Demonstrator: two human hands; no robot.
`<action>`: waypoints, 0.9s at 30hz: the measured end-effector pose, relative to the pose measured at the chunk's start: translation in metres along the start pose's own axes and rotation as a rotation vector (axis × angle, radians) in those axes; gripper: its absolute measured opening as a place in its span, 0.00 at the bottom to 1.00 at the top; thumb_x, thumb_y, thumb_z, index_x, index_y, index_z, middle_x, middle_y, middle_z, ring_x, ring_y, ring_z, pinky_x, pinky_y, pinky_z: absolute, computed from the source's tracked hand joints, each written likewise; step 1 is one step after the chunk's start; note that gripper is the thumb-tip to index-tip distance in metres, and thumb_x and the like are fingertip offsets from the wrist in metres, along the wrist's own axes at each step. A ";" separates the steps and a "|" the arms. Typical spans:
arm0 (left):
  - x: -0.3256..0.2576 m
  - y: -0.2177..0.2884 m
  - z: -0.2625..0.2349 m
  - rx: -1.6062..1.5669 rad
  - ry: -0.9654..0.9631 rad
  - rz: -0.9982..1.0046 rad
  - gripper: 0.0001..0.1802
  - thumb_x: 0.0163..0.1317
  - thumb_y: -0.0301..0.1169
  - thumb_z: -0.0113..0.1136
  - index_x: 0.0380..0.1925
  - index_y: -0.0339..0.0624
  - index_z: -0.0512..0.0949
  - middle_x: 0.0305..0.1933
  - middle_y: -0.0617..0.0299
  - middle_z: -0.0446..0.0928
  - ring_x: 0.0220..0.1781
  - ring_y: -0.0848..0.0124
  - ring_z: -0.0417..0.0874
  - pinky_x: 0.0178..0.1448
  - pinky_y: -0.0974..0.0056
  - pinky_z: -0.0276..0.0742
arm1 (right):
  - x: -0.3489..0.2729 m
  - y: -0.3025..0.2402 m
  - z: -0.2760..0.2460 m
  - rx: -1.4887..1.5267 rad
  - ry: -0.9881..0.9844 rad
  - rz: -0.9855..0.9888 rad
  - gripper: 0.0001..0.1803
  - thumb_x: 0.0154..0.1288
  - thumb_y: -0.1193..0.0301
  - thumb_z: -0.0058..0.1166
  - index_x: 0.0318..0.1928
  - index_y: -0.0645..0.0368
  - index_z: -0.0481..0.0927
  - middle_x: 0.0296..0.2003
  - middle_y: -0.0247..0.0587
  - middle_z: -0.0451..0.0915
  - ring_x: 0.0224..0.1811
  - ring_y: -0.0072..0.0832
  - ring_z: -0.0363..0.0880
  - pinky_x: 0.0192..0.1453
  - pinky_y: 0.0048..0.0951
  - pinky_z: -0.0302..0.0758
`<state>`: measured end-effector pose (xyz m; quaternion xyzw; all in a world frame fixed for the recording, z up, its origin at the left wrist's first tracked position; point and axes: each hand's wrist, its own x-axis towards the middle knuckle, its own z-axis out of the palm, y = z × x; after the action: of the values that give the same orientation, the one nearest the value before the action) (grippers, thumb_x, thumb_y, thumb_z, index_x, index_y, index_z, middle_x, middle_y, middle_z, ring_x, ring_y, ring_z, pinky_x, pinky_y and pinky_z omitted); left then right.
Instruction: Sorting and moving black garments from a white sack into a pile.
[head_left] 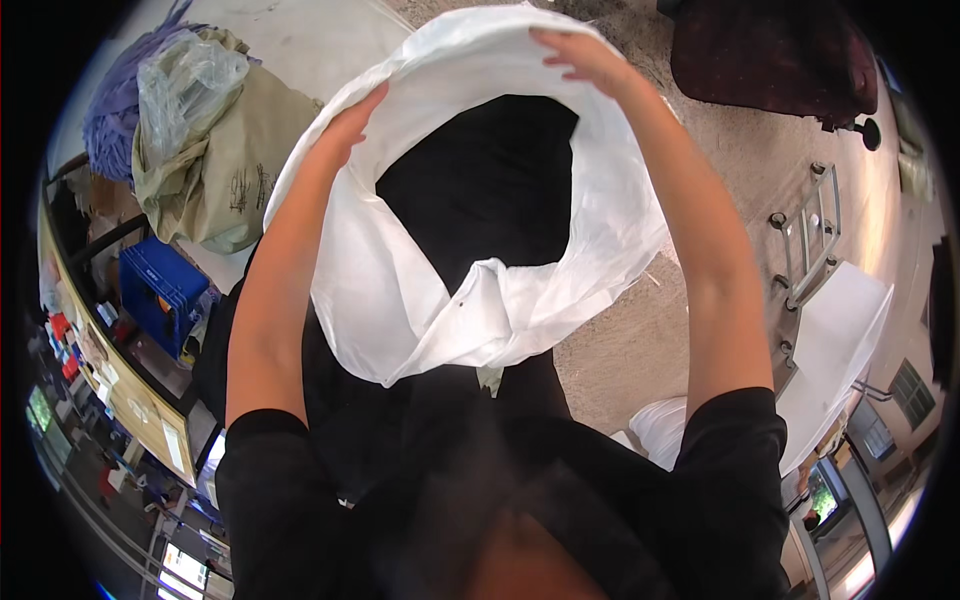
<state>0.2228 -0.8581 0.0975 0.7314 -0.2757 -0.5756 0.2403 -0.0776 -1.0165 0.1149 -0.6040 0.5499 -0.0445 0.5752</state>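
I hold a large white woven sack (400, 290) open in front of me, its mouth spread wide. Black fabric (490, 190) fills the inside of the sack. My left hand (345, 135) grips the sack's rim on the left side. My right hand (580, 55) holds the rim at the top right, fingers spread over the edge. Both arms are raised and stretched forward, in black short sleeves.
A tan sack with clear plastic on top (215, 150) and purple material (115, 100) stand at the left. A blue crate (160, 290) sits below them. A dark red chair (770, 55) is at upper right, a metal frame (810, 240) and white sheet (835, 350) at right.
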 end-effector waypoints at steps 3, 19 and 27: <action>0.059 -0.006 0.019 0.113 0.065 0.123 0.47 0.56 0.61 0.54 0.66 0.40 0.57 0.68 0.49 0.60 0.69 0.54 0.60 0.68 0.55 0.59 | 0.061 0.004 -0.003 -0.657 0.160 -0.040 0.33 0.58 0.48 0.54 0.54 0.63 0.73 0.44 0.49 0.81 0.46 0.41 0.80 0.49 0.40 0.75; -0.177 -0.171 0.116 0.587 0.049 0.385 0.14 0.46 0.23 0.51 0.33 0.50 0.80 0.34 0.57 0.78 0.37 0.55 0.80 0.39 0.53 0.76 | -0.061 0.084 0.178 -0.710 -0.310 -0.043 0.48 0.39 0.64 0.69 0.63 0.53 0.61 0.48 0.51 0.76 0.50 0.45 0.76 0.52 0.38 0.74; -0.287 -0.175 0.157 0.574 -0.501 0.164 0.12 0.48 0.29 0.54 0.33 0.52 0.82 0.36 0.57 0.80 0.40 0.56 0.80 0.42 0.55 0.76 | -0.173 0.105 0.165 -0.896 -0.630 -0.026 0.37 0.41 0.62 0.65 0.56 0.54 0.71 0.45 0.45 0.79 0.52 0.40 0.76 0.55 0.45 0.69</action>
<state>0.0388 -0.5399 0.1490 0.5810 -0.5334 -0.6148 -0.0038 -0.0964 -0.7580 0.0811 -0.7807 0.3086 0.3699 0.3981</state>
